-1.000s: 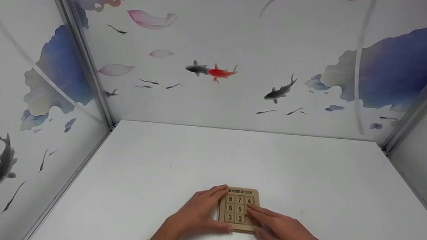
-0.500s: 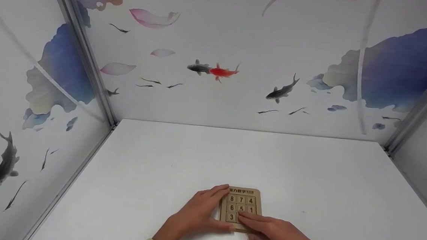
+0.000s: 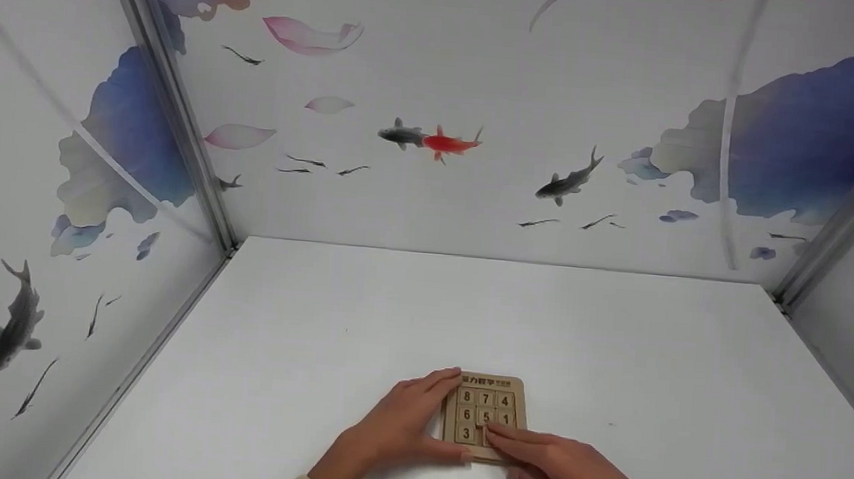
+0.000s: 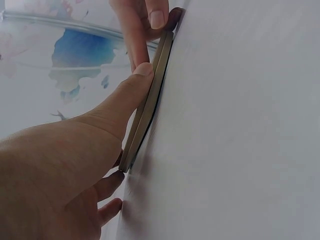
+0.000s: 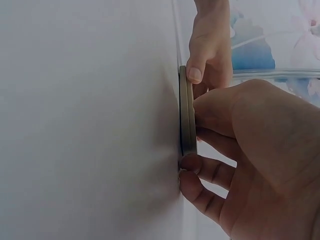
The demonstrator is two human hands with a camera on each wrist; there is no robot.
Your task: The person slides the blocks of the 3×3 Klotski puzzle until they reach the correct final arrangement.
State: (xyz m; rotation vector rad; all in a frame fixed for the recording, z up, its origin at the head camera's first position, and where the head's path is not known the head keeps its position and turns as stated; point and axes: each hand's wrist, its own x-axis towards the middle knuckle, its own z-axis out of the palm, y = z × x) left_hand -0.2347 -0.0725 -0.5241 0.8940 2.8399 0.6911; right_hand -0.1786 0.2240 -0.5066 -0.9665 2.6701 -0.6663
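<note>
A wooden number sliding puzzle [image 3: 476, 407] lies flat on the white table, with printed characters along its top. Readable tiles are 8, 7, 4, then 6, 5, 1, then 3; the lower middle and lower right of the grid are partly or wholly covered by fingers. My left hand [image 3: 401, 422] holds the frame's left side, thumb on the near edge and fingertips at the top left corner. Extended fingers of my right hand [image 3: 573, 464] touch the tiles just below the 5. In the right wrist view, lower fingers of the right hand [image 5: 270, 155] sit by the puzzle's edge [image 5: 187, 115].
The white table [image 3: 302, 306] spreads around the puzzle on all sides. White panels [image 3: 458, 219] painted with fish, petals and blue leaves enclose it at the back and sides. Metal posts [image 3: 173, 101] stand at the back corners.
My right fingertips have slid from the right column to the lower middle of the grid, then slightly rightward, uncovering the 1. The left hand keeps its hold; the head view has shifted slightly.
</note>
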